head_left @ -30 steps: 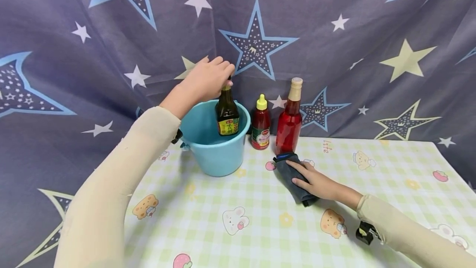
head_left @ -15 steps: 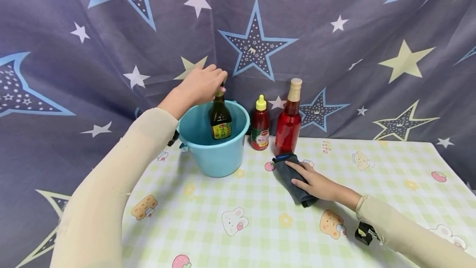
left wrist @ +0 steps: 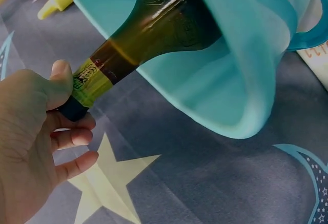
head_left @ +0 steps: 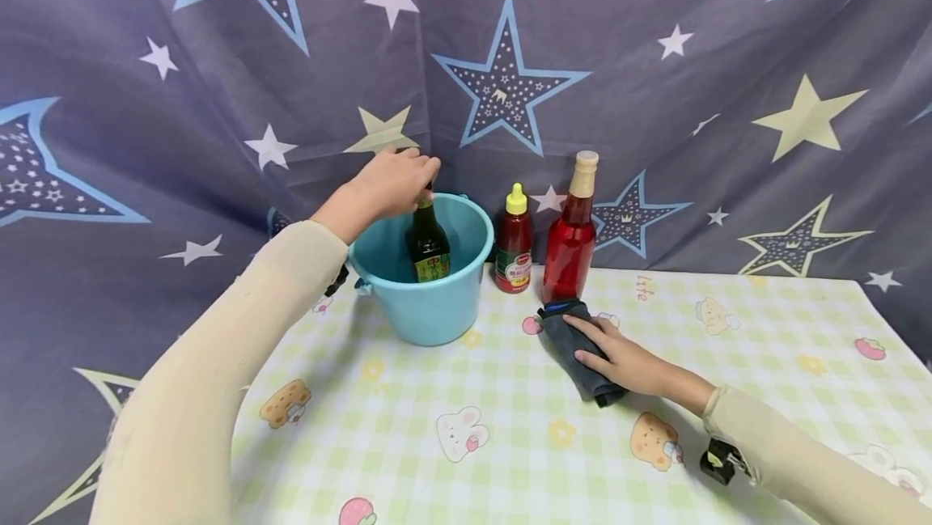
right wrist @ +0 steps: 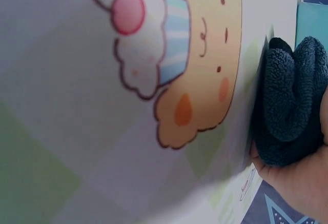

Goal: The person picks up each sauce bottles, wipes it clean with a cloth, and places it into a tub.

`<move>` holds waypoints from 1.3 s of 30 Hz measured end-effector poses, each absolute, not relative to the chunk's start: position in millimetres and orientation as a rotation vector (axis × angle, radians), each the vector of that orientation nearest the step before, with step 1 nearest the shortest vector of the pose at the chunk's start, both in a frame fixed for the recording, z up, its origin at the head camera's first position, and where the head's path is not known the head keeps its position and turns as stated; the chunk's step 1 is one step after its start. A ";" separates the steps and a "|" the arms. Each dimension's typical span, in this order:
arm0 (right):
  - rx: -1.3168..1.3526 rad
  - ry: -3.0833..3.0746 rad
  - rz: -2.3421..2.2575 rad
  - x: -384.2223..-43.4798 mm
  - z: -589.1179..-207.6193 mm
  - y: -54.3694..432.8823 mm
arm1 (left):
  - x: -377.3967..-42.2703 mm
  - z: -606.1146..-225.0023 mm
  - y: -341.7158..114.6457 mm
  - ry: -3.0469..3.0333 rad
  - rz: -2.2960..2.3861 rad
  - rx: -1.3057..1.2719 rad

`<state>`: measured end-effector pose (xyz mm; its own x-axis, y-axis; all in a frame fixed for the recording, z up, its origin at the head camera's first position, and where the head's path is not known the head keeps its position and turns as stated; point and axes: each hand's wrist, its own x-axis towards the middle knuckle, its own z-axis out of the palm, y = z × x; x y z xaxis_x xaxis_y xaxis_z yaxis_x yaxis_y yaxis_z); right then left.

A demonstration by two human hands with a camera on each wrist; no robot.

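One left hand (head_left: 389,182): grip pinches the dark bottle (head_left: 428,240) at its top.
Bottle: below the grip, lower part inside the bucket (head_left: 429,319), long axis near upright, base leaning right.
Right hand (head_left: 628,357): farther from the bottle, fingers laid over a folded cloth (head_left: 570,353).

The left hand (head_left: 393,179) has lowered the dark bottle (head_left: 428,242) deeper into the bucket (head_left: 429,312).
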<state>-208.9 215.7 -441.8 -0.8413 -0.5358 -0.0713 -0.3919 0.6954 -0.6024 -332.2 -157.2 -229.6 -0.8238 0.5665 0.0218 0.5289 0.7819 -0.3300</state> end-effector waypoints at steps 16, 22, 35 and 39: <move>-0.753 2.680 -0.871 -210.3 -444.0 218.0 | -337.7 -242.6 -159.1 -2.958 0.469 -0.849; -0.770 2.681 -0.874 -212.1 -446.4 217.9 | -340.8 -247.9 -161.5 -3.025 0.420 -0.834; -0.789 2.710 -0.860 -211.7 -445.2 217.9 | -338.0 -240.0 -155.8 -3.116 0.409 -0.777; -0.784 2.708 -0.853 -210.3 -447.9 216.3 | -337.3 -243.9 -156.6 -3.124 0.367 -0.768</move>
<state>-210.3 216.3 -447.9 -0.8405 -0.5411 -0.0271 -0.4280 0.6938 -0.5792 -337.3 -156.6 -243.9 -0.8830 0.4460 -0.1461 0.4677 0.8620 -0.1953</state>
